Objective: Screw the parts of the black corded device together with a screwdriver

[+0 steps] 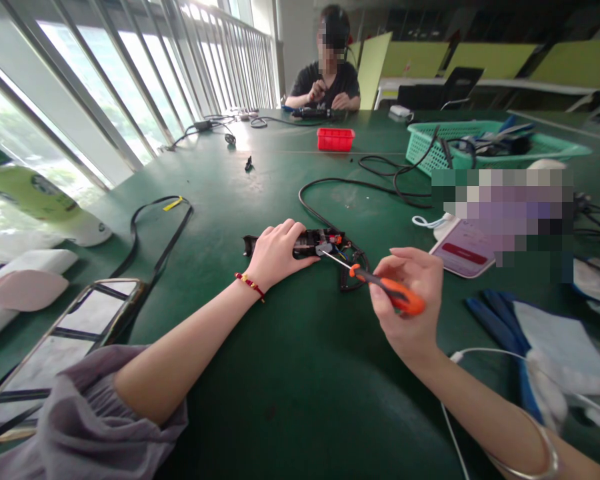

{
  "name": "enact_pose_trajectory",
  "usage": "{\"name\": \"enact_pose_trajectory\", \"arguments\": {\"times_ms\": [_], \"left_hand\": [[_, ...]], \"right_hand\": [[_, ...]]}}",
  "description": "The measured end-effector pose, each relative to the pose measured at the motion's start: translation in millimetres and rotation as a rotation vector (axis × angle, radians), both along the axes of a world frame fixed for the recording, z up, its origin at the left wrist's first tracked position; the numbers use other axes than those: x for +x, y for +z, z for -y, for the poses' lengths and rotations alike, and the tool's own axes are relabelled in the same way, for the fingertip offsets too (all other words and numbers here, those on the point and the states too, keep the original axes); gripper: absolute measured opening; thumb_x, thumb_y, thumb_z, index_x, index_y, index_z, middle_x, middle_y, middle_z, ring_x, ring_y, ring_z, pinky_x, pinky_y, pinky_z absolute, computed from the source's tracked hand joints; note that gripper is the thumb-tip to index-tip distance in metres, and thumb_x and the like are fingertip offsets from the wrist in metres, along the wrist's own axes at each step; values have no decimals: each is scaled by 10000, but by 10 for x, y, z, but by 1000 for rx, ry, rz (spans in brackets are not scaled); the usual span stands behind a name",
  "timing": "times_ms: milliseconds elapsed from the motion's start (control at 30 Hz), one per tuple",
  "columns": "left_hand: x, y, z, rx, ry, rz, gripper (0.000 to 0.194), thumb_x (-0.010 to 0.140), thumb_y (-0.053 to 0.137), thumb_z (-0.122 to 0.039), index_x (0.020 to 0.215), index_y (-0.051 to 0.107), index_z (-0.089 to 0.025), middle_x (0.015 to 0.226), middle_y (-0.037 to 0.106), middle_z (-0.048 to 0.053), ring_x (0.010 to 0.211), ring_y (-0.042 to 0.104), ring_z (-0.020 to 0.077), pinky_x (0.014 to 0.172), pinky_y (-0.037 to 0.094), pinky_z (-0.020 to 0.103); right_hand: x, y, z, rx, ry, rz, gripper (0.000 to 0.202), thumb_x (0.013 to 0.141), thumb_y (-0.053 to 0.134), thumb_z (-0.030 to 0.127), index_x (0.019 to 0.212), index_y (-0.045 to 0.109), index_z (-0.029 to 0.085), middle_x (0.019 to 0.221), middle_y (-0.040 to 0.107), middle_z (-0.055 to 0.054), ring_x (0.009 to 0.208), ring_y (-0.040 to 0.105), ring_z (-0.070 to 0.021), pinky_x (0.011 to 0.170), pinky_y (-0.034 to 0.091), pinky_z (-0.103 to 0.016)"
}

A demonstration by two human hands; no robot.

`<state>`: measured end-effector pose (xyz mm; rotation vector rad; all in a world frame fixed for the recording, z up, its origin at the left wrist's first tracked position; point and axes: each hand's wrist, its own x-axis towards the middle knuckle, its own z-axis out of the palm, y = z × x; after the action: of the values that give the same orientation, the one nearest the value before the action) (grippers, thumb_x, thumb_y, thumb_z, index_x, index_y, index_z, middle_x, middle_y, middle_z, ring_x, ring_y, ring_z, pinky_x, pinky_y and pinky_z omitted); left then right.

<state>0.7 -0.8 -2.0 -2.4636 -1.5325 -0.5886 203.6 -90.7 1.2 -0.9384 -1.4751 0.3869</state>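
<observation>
My left hand (280, 250) is wrapped over a black handheld device with its housing opened (307, 244), pressing it on the green table (280, 373). Coloured wires and small parts show at the device's right end, where a black cable leads off. In my right hand (413, 300) is an orange and black screwdriver (393, 291), gripped by the handle. Its thin metal shaft slants left, and the tip meets or nearly meets a grey part of the device. A dark piece (350, 277) lies just below the wires; its kind is unclear.
A red bin (335, 139) and a green basket (425, 150) of tools stand farther back. Phones lie at right (463, 250) and left, near a bottle (35, 193). Gloves (510, 333) and a white cord are by my right arm. Across the table, a person (325, 80) works.
</observation>
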Motion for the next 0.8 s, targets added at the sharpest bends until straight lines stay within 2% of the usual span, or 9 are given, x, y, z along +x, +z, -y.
{"name": "enact_pose_trajectory", "arguments": {"times_ms": [133, 233, 333, 433, 500, 567, 633, 700, 800], "left_hand": [[1, -3, 1, 12, -4, 2, 420, 755, 568, -558, 961, 510, -196, 955, 591, 51, 848, 585, 217, 737, 395, 325], [4, 2, 4, 15, -6, 2, 438, 761, 540, -583, 957, 506, -194, 950, 592, 53, 841, 585, 219, 728, 391, 328], [11, 15, 16, 15, -4, -4, 462, 761, 513, -612, 955, 498, -193, 949, 592, 55, 831, 584, 218, 724, 389, 329], [20, 30, 35, 13, -1, -8, 461, 769, 492, -615, 952, 493, -191, 931, 589, 53, 823, 580, 213, 729, 391, 327], [26, 39, 46, 9, 2, -10, 443, 778, 483, -598, 950, 493, -190, 920, 586, 53, 817, 577, 210, 729, 391, 326], [33, 45, 57, 6, 5, -9, 422, 782, 482, -576, 952, 494, -189, 919, 584, 54, 817, 573, 210, 728, 389, 328], [42, 48, 68, 6, 10, 0, 409, 781, 487, -557, 955, 495, -188, 922, 582, 55, 825, 567, 212, 737, 387, 332], [55, 49, 83, 6, 18, 14, 401, 778, 490, -546, 955, 496, -186, 926, 579, 58, 842, 559, 217, 753, 384, 340], [80, 45, 113, 2, 43, 41, 392, 779, 489, -532, 967, 503, -188, 937, 584, 60, 873, 540, 230, 791, 375, 363]], "right_hand": [[-7, -2, 32, -132, -23, 100, 223, 764, 592, 192, 971, 514, 220, 613, 460, 72, 434, 432, -73, 418, 381, -220], [-21, 2, 29, -19, -56, 49, 310, 727, 605, 141, 1004, 498, 229, 786, 527, 22, 610, 553, -108, 548, 483, -252], [-25, 4, 21, 52, -49, 23, 478, 681, 615, 119, 1111, 437, 229, 871, 525, -4, 743, 579, -146, 647, 510, -301], [-24, 2, 41, -57, 5, 91, 383, 733, 602, 169, 1086, 463, 222, 671, 478, 58, 485, 469, -91, 438, 415, -234], [-29, -2, 57, -101, 24, 121, 275, 767, 585, 178, 1024, 498, 225, 604, 446, 80, 397, 388, -63, 366, 337, -209], [-37, -6, 58, -37, -4, 102, 302, 747, 593, 149, 1023, 500, 229, 690, 499, 53, 475, 479, -75, 425, 406, -214], [-37, -7, 47, 60, -35, 73, 448, 689, 623, 130, 1094, 465, 234, 857, 537, 4, 673, 577, -125, 585, 498, -272], [-29, -5, 39, 95, -51, 87, 532, 651, 647, 152, 1134, 440, 230, 912, 528, -14, 747, 578, -153, 651, 506, -316], [-16, -1, 55, -5, -7, 180, 391, 709, 626, 198, 1072, 486, 220, 684, 480, 55, 517, 473, -98, 487, 428, -254]]}}
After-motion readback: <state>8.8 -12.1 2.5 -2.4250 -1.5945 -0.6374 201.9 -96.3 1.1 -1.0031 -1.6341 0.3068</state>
